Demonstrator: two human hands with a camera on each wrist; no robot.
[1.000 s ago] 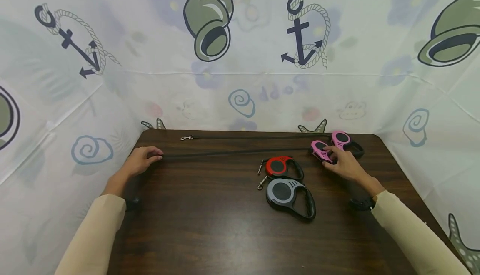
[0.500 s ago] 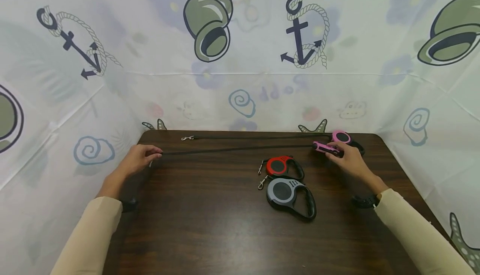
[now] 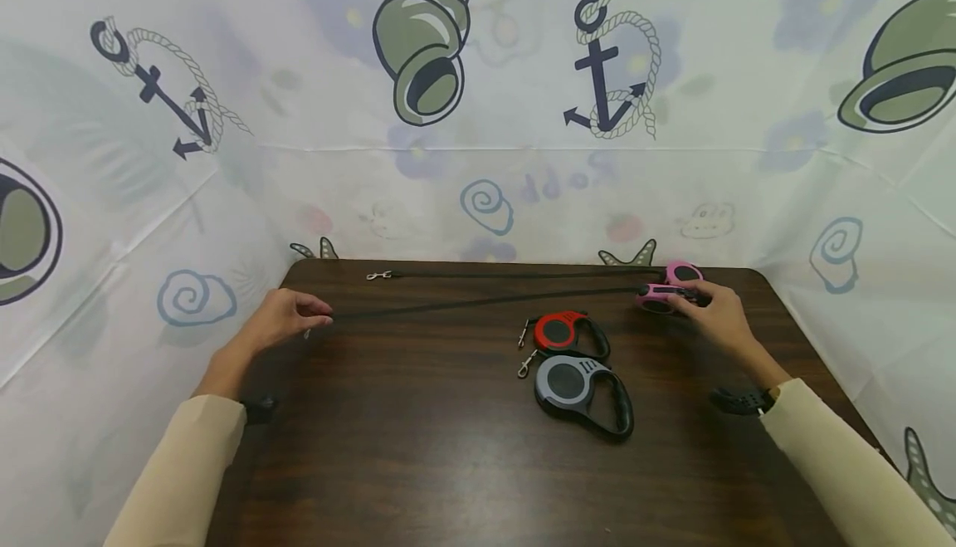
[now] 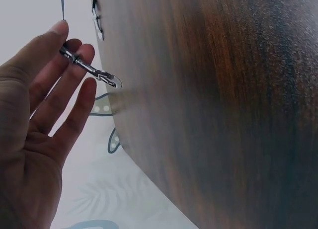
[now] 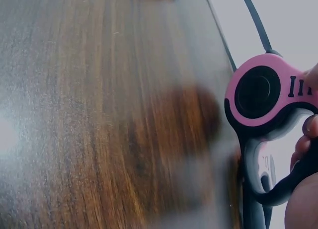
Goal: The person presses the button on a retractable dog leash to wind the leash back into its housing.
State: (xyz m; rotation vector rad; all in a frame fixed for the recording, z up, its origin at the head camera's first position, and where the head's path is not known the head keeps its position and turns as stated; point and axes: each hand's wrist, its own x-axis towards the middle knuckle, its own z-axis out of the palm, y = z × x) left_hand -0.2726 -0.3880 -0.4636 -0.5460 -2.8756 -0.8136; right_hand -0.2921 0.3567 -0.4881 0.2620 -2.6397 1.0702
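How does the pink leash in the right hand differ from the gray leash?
The right hand grips the pink leash, while the gray leash lies on the table. The pink leash's cord stretches to the left hand; the gray leash has its clip close to its case. Both have a rounded case and a black looped handle.

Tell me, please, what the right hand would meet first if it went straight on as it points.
Probably the far pink leash, just beyond the near pink leash the right hand holds, though height is unclear.
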